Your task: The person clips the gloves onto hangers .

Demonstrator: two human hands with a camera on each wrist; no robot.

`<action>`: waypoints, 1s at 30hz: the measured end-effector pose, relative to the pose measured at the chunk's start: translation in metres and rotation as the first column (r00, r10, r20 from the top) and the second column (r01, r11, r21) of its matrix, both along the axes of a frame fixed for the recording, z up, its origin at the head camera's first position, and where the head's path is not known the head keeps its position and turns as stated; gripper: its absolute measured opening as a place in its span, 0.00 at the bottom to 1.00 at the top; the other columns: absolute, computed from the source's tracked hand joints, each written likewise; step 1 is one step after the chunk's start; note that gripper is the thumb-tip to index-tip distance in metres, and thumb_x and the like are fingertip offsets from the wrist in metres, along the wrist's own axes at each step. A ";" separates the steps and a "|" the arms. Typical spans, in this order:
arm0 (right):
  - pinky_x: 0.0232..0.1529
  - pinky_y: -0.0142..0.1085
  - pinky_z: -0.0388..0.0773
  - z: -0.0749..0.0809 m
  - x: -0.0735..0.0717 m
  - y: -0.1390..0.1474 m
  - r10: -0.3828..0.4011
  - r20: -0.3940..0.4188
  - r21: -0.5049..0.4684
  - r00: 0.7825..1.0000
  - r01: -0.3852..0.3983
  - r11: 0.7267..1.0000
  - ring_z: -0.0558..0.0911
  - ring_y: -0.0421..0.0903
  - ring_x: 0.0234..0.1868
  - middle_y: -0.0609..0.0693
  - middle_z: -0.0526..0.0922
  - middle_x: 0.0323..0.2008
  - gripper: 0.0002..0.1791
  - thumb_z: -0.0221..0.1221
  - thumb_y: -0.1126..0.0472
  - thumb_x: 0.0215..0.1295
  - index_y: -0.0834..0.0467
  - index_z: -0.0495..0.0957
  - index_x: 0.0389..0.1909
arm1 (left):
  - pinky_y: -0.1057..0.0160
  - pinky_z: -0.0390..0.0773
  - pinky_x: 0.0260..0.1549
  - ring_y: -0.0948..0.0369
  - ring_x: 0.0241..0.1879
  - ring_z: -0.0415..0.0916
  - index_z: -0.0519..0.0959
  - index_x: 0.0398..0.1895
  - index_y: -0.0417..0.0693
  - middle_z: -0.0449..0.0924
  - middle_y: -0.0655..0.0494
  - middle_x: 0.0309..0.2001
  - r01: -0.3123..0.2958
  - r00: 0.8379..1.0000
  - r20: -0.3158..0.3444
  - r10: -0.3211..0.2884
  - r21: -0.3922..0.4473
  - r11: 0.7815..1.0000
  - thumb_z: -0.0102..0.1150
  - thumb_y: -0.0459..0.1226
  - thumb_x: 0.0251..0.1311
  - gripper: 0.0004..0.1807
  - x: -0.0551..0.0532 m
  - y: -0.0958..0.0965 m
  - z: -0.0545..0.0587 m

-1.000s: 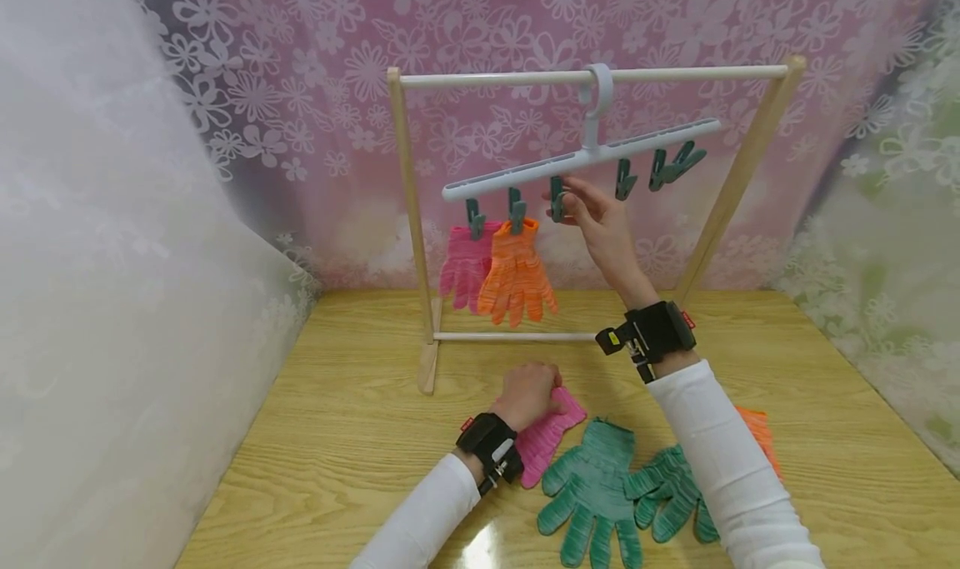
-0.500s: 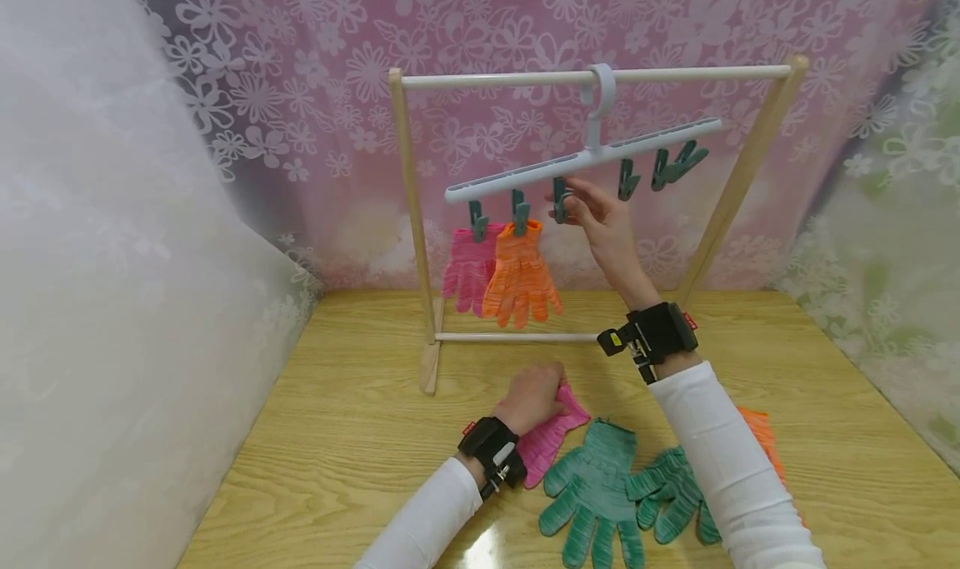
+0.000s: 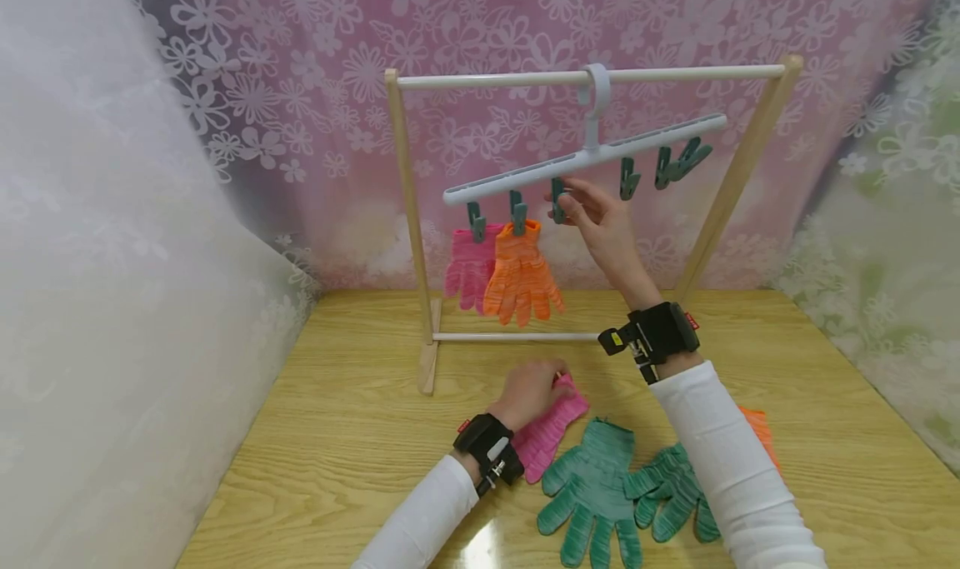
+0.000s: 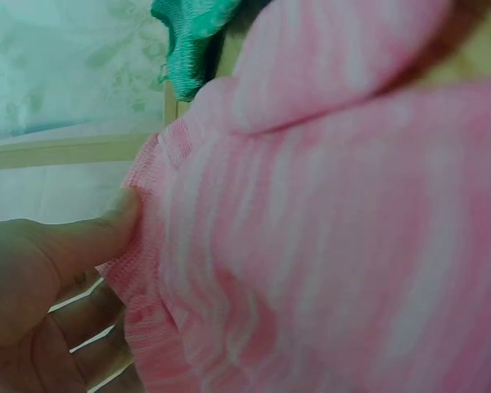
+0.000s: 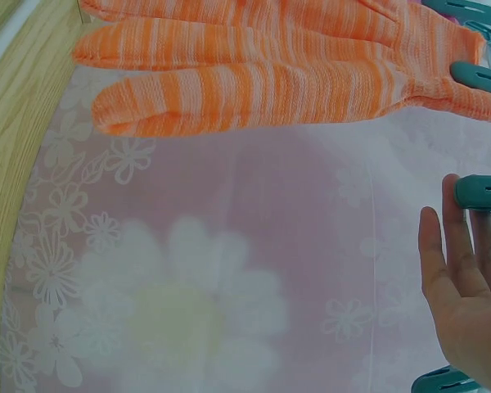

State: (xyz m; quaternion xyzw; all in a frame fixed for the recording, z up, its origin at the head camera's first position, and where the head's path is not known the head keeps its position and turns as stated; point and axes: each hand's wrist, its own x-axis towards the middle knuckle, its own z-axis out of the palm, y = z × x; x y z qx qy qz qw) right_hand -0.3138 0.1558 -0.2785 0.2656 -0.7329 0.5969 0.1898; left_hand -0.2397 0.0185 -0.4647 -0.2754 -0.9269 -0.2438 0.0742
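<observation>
My left hand (image 3: 528,396) pinches the cuff of a pink knit glove (image 3: 549,434) low over the table. In the left wrist view the thumb lies on the cuff of the pink glove (image 4: 229,213), its fingers partly hidden behind. Up at the white hanger (image 3: 525,179), my right hand (image 3: 609,229) holds a dark green clothespin (image 3: 557,201) between thumb and fingers. Left of that clothespin, an orange glove (image 3: 521,273) and another pink glove (image 3: 468,267) hang from clothespins by their cuffs. The right wrist view shows the held clothespin (image 5: 481,192) beside the orange glove (image 5: 270,90).
The hanger tilts, right end higher, on the white bar (image 3: 495,79) of a wooden rack (image 3: 738,190). More clothespins (image 3: 628,179) hang at right. Two green gloves (image 3: 596,486) lie on the wooden table (image 3: 315,452); another orange glove (image 3: 759,431) is partly behind my right sleeve.
My left hand has shifted the pink glove slightly, lifting its cuff a little. The hanging gloves sway slightly. My right hand stays at the same clothespin.
</observation>
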 end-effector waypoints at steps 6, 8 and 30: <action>0.61 0.38 0.77 0.002 0.002 0.001 -0.017 0.021 0.040 1.000 0.016 0.999 0.84 0.35 0.48 0.60 0.83 0.57 0.25 0.56 0.60 0.77 0.59 0.70 0.71 | 0.71 0.69 0.21 0.68 0.25 0.74 0.85 0.40 0.51 0.83 0.61 0.28 -0.033 0.998 -0.045 0.036 0.073 0.997 0.67 0.45 0.65 0.08 -0.005 0.000 0.006; 0.64 0.41 0.75 0.003 0.002 0.000 -0.024 0.026 0.044 0.999 0.023 0.999 0.83 0.34 0.49 0.59 0.84 0.57 0.24 0.56 0.59 0.77 0.58 0.71 0.71 | 0.70 0.71 0.23 0.67 0.27 0.76 0.86 0.39 0.52 0.84 0.61 0.29 -0.043 0.997 -0.067 0.050 0.108 0.993 0.66 0.44 0.66 0.07 -0.006 0.000 0.008; 0.59 0.40 0.80 0.009 0.007 0.000 0.016 0.068 0.028 0.998 -0.018 0.999 0.85 0.36 0.48 0.62 0.81 0.59 0.25 0.58 0.57 0.76 0.59 0.72 0.70 | 0.76 0.73 0.24 0.69 0.27 0.81 0.88 0.43 0.51 0.88 0.59 0.31 -0.074 0.976 -0.167 0.139 0.347 0.935 0.65 0.45 0.67 0.10 -0.013 -0.012 0.044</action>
